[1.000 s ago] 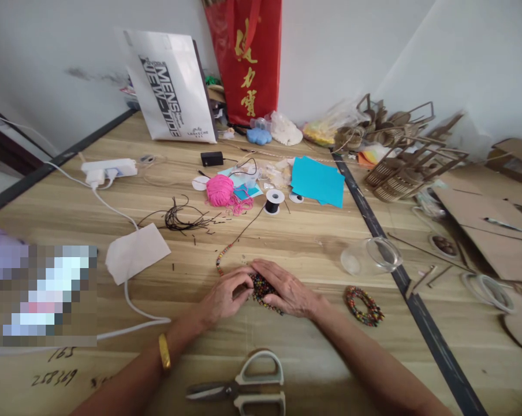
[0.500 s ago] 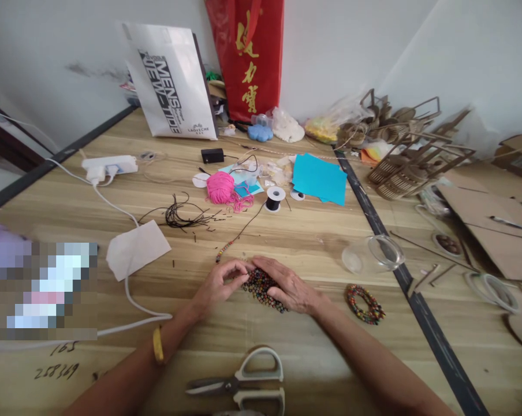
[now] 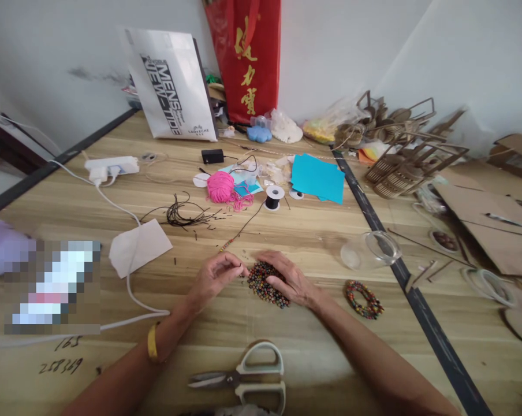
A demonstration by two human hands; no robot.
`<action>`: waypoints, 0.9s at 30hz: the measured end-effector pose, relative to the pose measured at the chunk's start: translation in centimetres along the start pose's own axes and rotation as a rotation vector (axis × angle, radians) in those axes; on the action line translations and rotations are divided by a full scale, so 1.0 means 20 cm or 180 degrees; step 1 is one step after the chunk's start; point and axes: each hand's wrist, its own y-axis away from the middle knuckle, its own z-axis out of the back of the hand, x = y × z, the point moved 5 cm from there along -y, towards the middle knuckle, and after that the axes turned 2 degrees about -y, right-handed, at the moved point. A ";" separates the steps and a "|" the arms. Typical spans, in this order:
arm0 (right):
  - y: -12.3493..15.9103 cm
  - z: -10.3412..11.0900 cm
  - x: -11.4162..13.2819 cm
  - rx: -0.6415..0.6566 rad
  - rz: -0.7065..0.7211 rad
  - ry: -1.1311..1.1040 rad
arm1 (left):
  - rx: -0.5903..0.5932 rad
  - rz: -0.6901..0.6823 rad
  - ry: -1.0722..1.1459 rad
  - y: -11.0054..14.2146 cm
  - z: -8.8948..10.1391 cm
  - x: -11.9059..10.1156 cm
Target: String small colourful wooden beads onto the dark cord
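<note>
My left hand point(image 3: 217, 278) is closed in a pinch, with the dark tip of a black cord point(image 3: 249, 226) showing at its fingertips. From that hand the cord runs back to a white spool point(image 3: 274, 197), and a short row of coloured beads is threaded on it. Right beside the fingertips lies a pile of small multicoloured beads point(image 3: 261, 289). My right hand point(image 3: 289, 279) rests over the pile's right side, fingers stretched and thumb apart. A coil of strung beads point(image 3: 364, 299) sits to its right. Scissors point(image 3: 243, 378) lie in front of me.
A clear plastic jar point(image 3: 369, 251) lies on its side at the right. Pink yarn point(image 3: 220, 186), blue sheets point(image 3: 318, 178) and loose black cords point(image 3: 185, 215) are farther back. On the left are a white paper piece point(image 3: 142, 248) and a power strip point(image 3: 112, 169). Woven baskets point(image 3: 399, 173) stand back right.
My left hand has drawn slightly left and the cord's tip now shows at its fingers. The threaded beads are more covered by that hand. My right hand has eased back, exposing more of the pile.
</note>
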 end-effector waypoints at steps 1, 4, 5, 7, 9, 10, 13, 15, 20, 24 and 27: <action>0.00 -0.01 0.01 -0.0060 0.0073 0.0133 | -0.0066 -0.0040 0.0015 0.00 0.01 0.00; -0.03 -0.03 0.06 -0.0124 0.0315 0.0515 | -0.0324 -0.0195 -0.0016 0.01 0.06 -0.01; -0.03 -0.04 0.08 -0.0109 0.0375 0.0621 | -0.0397 -0.0241 -0.0029 0.01 0.07 -0.02; -0.05 -0.06 0.12 -0.0026 0.0458 0.0813 | -0.0477 -0.0277 -0.0030 0.01 0.10 -0.03; -0.06 -0.08 0.16 0.0098 0.0532 0.0992 | -0.0392 -0.0178 -0.0023 0.01 0.12 -0.04; -0.07 -0.09 0.17 0.0152 0.0564 0.1072 | -0.0261 -0.0063 -0.0052 0.01 0.11 -0.04; -0.10 -0.13 0.20 0.0229 0.0630 0.1294 | 0.0437 0.0360 -0.0323 0.02 0.07 -0.03; -0.12 -0.16 0.19 0.0246 0.0674 0.1473 | 0.0993 0.0505 -0.0592 0.04 0.02 -0.02; -0.14 -0.24 0.17 0.0396 0.0892 0.2036 | 0.1722 0.0547 -0.1028 0.06 -0.07 0.00; -0.13 -0.25 0.16 0.0449 0.0894 0.2206 | 0.1700 0.0651 -0.0988 0.06 -0.07 0.01; -0.11 -0.24 0.16 0.0388 0.0876 0.2163 | 0.1693 0.0659 -0.0973 0.06 -0.07 0.02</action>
